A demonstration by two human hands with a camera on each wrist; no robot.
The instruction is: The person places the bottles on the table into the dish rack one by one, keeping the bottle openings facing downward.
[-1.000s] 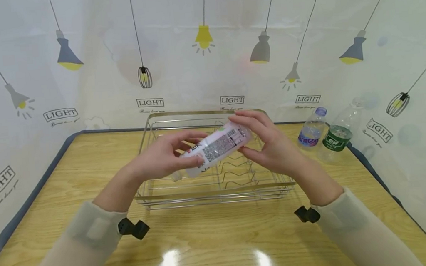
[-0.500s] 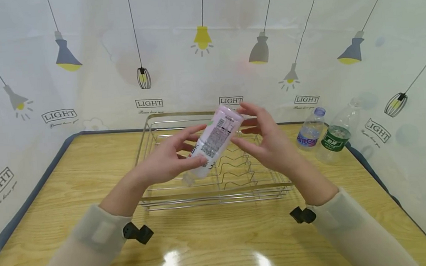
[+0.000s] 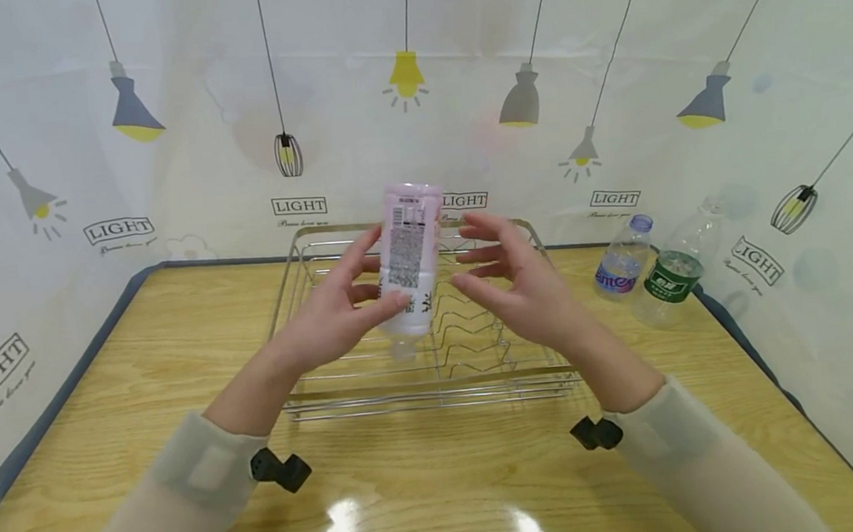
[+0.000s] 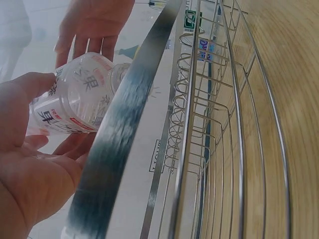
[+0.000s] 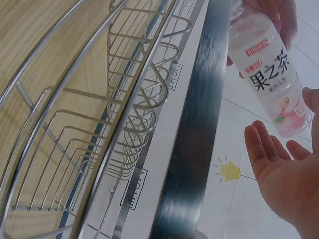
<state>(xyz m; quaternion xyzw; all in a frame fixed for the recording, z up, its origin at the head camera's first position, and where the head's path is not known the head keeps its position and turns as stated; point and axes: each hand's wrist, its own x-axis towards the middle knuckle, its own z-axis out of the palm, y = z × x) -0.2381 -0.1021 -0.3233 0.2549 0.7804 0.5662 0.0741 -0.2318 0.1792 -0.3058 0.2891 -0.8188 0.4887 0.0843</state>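
Note:
A clear plastic bottle (image 3: 406,255) with a pink and white label is held nearly upside down above the wire rack, neck low and base up. My left hand (image 3: 339,306) grips it near the neck end, thumb across the label and fingers behind. Just right of the bottle, my right hand (image 3: 526,291) has its fingers spread and loosely bent, apart from it in the head view. The right wrist view shows the label's peach picture on the bottle (image 5: 269,74). Below both hands stands the metal dish rack (image 3: 437,399) with a wavy wire divider.
Two more plastic bottles stand at the back right of the wooden table (image 3: 443,473): one with a purple cap and label (image 3: 618,272), and a larger one with a green label (image 3: 671,276). A lamp-patterned sheet (image 3: 344,80) rises behind and beside the table.
The bottle has turned from a slanted, nearly sideways pose to nearly upside down. The right hand has come off its base and moved slightly left, while the left hand keeps its grip.

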